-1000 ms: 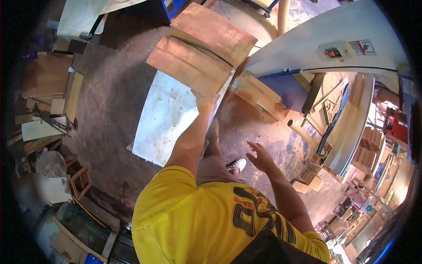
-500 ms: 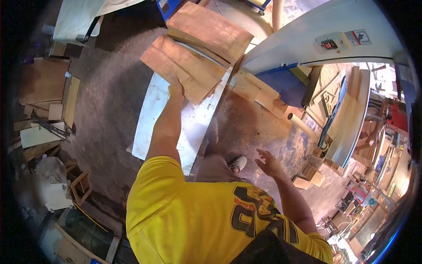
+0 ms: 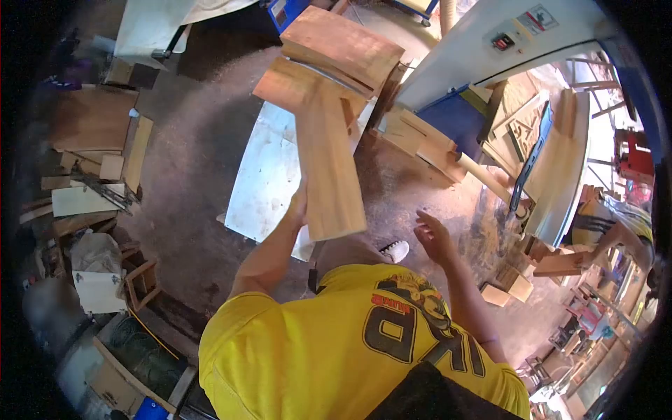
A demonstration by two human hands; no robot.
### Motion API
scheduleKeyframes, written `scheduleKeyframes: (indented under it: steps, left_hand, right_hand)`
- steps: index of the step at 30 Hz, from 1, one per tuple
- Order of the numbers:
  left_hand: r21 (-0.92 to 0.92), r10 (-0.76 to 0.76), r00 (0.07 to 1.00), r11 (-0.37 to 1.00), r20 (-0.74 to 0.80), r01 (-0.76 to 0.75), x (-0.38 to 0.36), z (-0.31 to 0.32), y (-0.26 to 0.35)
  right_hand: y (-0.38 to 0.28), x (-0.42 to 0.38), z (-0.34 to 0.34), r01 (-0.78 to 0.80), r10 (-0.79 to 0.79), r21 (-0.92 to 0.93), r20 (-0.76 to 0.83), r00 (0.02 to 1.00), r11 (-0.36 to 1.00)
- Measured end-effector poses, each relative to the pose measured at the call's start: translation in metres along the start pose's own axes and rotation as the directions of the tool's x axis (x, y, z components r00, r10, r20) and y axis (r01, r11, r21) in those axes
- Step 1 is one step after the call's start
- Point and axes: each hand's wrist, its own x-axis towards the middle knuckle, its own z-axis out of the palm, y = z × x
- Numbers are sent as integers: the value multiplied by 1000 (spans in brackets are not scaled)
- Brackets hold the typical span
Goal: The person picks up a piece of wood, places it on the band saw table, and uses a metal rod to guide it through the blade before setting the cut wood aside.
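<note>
My left hand (image 3: 301,203) grips the left edge of a long wooden board (image 3: 332,175) close to its near end. The board slants across the white tabletop (image 3: 262,168), its far end overlapping a stack of boards (image 3: 287,84). Behind that lies another pile of wide boards (image 3: 343,49). Out to the right, my right hand (image 3: 435,238) hangs in the air with its fingers apart and nothing in them, above the dusty floor.
A tall grey machine (image 3: 483,63) with a red switch stands at the far right, beside wood strips (image 3: 423,143). Further right, a person (image 3: 612,227) holds a wooden piece (image 3: 560,264). Wood offcuts (image 3: 84,199) and a small wooden frame (image 3: 142,283) lie on the left.
My left hand has pulled one board off the stack toward me, turning it lengthwise. My right hand stays out to the side. A person with a wooden piece has appeared at the right.
</note>
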Motion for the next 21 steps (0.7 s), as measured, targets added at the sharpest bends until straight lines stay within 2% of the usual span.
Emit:
scheduleKeyframes:
  steps: [2,4,5,6,8,9,10,11,12,13,14,15,16,17,18,19,20,21]
  left_hand:
    - [109,47,995,992,93,-57,0,6,-15]
    - [191,100,981,973,164,-131,6,16,-19]
    - [254,124,966,950,229,-182,10,33,-25]
    - [233,185,943,939,275,-253,-21,78,-19]
    - [269,274,863,872,424,-409,-23,116,-26]
    - [260,314,818,840,481,-476,-38,146,-30]
    - [272,296,799,831,524,-486,-48,170,-37]
    - [235,336,702,778,628,-583,-56,195,-41]
    - [180,368,590,721,718,-669,-66,221,-46]
    - [183,353,571,713,741,-677,-79,246,-54]
    - [341,302,538,515,787,-787,-94,272,-62]
    - [452,242,515,273,822,-849,-110,298,-68]
    - [780,40,815,266,579,-567,-138,328,-76]
    - [773,26,803,253,595,-581,-139,339,-104]
    - [564,64,660,462,749,-685,-132,351,-138]
    - [307,137,498,640,856,-704,-134,365,-172]
    - [301,138,537,700,832,-648,-164,379,-199]
    - [305,113,521,700,846,-646,-186,394,-225]
  right_hand:
    - [-17,6,0,159,-160,108,-2,987,981]
    - [-38,12,-1,154,-178,194,115,977,969]
    - [-50,7,-3,167,-233,374,141,962,913]
    - [-62,-1,-5,180,-300,538,143,943,823]
    - [-83,-31,-15,465,-493,423,-49,869,778]
    - [-77,-52,-25,487,-489,406,-109,866,773]
    - [-70,-72,-33,474,-421,419,-218,881,774]
    - [-61,-89,-44,467,-354,436,-317,880,769]
    - [-44,-105,-59,493,-360,425,-357,862,759]
    - [-20,-122,-73,545,-386,281,-462,798,790]
    - [0,-141,-82,567,-413,136,-552,725,813]
    - [13,-159,-89,571,-405,135,-575,711,810]
    - [26,-178,-96,660,-381,281,-635,672,697]
    - [40,-198,-105,735,-348,396,-692,633,550]
    - [60,-213,-111,761,-321,391,-735,597,518]
    - [75,-236,-118,768,-311,372,-755,577,522]
    - [90,-258,-123,770,-248,456,-764,596,447]
    - [103,-279,-129,768,-188,530,-765,616,361]
